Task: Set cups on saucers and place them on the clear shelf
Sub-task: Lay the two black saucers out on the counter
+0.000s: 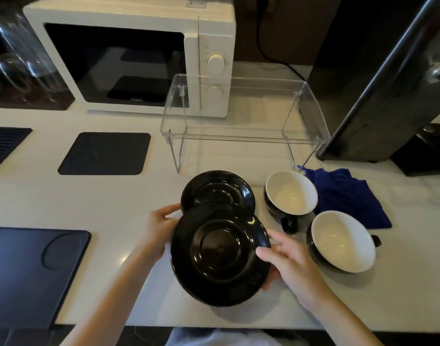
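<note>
A glossy black saucer [220,255] is lifted above the white counter, tilted toward me. My left hand [161,231] grips its left rim and my right hand [289,263] holds its right rim from the side and below. A second black saucer [214,189] lies flat on the counter just behind it, partly covered. Two cups, black outside and white inside, stand to the right: the far cup [291,193] and the near cup [342,242], both empty and with nothing beneath them. The clear shelf [241,131] stands behind them with nothing on top.
A white microwave [129,58] stands at the back, a tall black appliance [379,96] at the right. A blue cloth [349,196] lies beside the cups. Dark mats [106,153] [34,273] lie on the counter at the left. Glassware [19,58] is at the far left.
</note>
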The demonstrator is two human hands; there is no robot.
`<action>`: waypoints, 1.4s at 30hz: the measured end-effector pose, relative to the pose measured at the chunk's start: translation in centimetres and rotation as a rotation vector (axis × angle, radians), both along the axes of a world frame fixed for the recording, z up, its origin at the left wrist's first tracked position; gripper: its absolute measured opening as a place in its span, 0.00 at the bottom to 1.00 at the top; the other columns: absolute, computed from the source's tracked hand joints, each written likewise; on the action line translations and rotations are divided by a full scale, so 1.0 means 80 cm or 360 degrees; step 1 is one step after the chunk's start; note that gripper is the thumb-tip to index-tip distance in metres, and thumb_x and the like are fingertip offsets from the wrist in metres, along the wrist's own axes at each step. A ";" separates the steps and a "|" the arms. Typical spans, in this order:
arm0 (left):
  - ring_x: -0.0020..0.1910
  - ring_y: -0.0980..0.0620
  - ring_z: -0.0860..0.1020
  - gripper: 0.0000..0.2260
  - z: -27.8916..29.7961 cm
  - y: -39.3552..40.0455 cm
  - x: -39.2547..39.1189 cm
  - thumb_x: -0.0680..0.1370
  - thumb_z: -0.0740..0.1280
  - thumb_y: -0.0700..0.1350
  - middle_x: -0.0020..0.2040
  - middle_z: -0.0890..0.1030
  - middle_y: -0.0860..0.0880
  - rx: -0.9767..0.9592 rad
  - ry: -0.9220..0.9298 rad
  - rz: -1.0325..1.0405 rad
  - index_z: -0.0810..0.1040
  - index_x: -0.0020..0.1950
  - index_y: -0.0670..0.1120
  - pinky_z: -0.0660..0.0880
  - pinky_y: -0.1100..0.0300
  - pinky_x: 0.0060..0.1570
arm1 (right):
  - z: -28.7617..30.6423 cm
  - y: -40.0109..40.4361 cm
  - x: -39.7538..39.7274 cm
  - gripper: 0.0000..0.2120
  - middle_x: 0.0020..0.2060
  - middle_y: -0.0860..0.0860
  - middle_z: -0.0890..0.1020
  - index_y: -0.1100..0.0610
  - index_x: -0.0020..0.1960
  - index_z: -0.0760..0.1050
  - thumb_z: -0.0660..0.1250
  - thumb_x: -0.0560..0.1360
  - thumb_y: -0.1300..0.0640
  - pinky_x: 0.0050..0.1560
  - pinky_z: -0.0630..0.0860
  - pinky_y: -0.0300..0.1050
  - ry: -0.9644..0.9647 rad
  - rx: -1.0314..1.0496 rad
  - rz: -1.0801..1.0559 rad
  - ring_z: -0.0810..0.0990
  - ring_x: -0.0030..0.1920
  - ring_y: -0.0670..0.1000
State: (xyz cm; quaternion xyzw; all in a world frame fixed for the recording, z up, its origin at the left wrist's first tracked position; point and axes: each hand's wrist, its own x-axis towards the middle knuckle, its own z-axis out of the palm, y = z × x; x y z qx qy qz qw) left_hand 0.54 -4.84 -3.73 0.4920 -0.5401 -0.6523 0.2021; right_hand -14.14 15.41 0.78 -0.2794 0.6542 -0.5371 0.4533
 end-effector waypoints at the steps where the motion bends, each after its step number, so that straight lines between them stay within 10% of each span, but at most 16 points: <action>1: 0.30 0.51 0.82 0.14 0.000 0.000 -0.003 0.69 0.70 0.35 0.31 0.85 0.47 0.0043 0.0032 0.0012 0.80 0.52 0.46 0.78 0.60 0.28 | -0.003 0.004 0.002 0.15 0.41 0.63 0.85 0.47 0.52 0.79 0.64 0.73 0.65 0.42 0.79 0.53 0.0042 0.0015 0.0015 0.82 0.43 0.64; 4: 0.27 0.52 0.82 0.14 0.000 -0.002 -0.011 0.70 0.69 0.34 0.28 0.84 0.46 0.0191 0.0124 0.0063 0.78 0.55 0.45 0.79 0.63 0.26 | -0.011 0.014 0.009 0.15 0.44 0.59 0.86 0.51 0.53 0.79 0.64 0.73 0.67 0.52 0.76 0.58 0.0093 0.0051 0.0037 0.82 0.47 0.63; 14: 0.25 0.51 0.82 0.16 0.008 0.001 -0.028 0.73 0.65 0.34 0.25 0.83 0.44 0.0321 0.0274 0.0188 0.73 0.61 0.41 0.79 0.64 0.26 | -0.036 0.016 0.016 0.18 0.41 0.54 0.87 0.48 0.53 0.79 0.63 0.73 0.69 0.40 0.77 0.35 0.0074 0.0115 -0.0006 0.83 0.40 0.49; 27: 0.26 0.50 0.82 0.14 0.007 0.006 -0.028 0.73 0.67 0.34 0.25 0.83 0.45 0.0169 0.0215 0.0188 0.73 0.57 0.40 0.79 0.63 0.26 | -0.047 0.015 0.015 0.16 0.40 0.62 0.85 0.51 0.55 0.77 0.63 0.74 0.67 0.50 0.78 0.56 0.0120 0.0165 -0.0051 0.83 0.46 0.62; 33: 0.26 0.52 0.81 0.15 0.012 0.009 -0.029 0.74 0.67 0.40 0.26 0.81 0.47 -0.0256 -0.0144 -0.0005 0.72 0.59 0.38 0.81 0.55 0.38 | -0.047 0.013 0.020 0.12 0.34 0.68 0.81 0.49 0.51 0.77 0.64 0.73 0.64 0.34 0.78 0.58 0.0366 0.0234 -0.0057 0.78 0.31 0.66; 37: 0.33 0.52 0.76 0.18 0.018 0.023 -0.025 0.74 0.67 0.47 0.34 0.82 0.45 -0.1161 -0.0673 -0.0067 0.73 0.61 0.41 0.72 0.61 0.42 | -0.043 0.013 0.021 0.09 0.30 0.62 0.81 0.49 0.51 0.75 0.64 0.73 0.61 0.26 0.76 0.50 0.0527 0.0313 0.0006 0.77 0.24 0.57; 42: 0.31 0.58 0.79 0.06 0.040 0.071 -0.046 0.74 0.65 0.47 0.36 0.81 0.52 -0.1079 -0.0189 -0.0278 0.78 0.48 0.49 0.70 0.70 0.32 | -0.014 0.023 0.002 0.12 0.31 0.48 0.81 0.52 0.54 0.77 0.64 0.73 0.49 0.39 0.80 0.52 0.1086 0.0439 0.0128 0.79 0.32 0.50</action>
